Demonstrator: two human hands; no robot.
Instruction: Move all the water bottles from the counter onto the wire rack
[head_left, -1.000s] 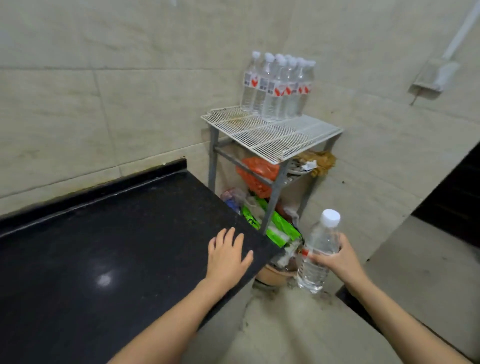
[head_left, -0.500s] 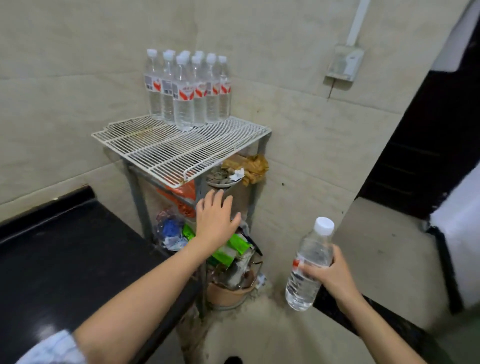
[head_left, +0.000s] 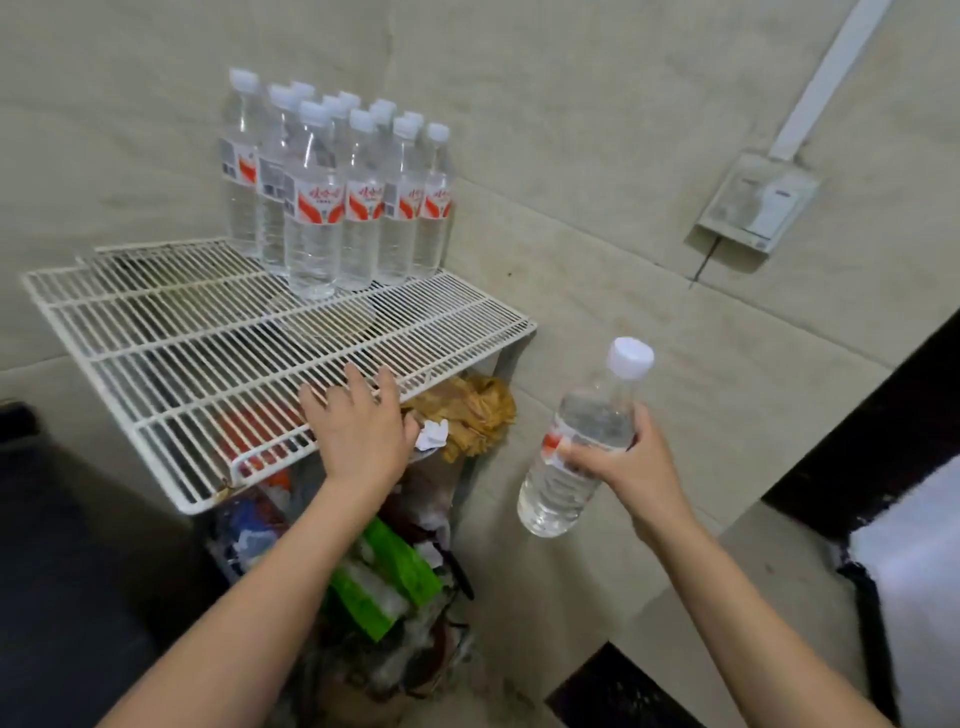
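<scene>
A white wire rack (head_left: 171, 358) stands against the tiled wall. Several clear water bottles (head_left: 337, 197) with white caps and red labels stand clustered at its back. My left hand (head_left: 358, 426) lies flat, fingers straight, on the rack's front right edge. My right hand (head_left: 618, 462) grips another water bottle (head_left: 582, 441) round its middle, tilted, in the air to the right of the rack and below its top. The black counter (head_left: 62, 571) shows at the lower left.
Under the rack lie a brown rag (head_left: 467, 410), crumpled paper, green packets (head_left: 389, 577) and a pot. A wall box (head_left: 758, 202) with a white conduit hangs at the right. A dark doorway (head_left: 883, 426) opens at the far right.
The view has closed in on the rack. My left hand left the counter edge and came to rest on the rack's front. My right hand has carried the bottle higher and nearer the rack.
</scene>
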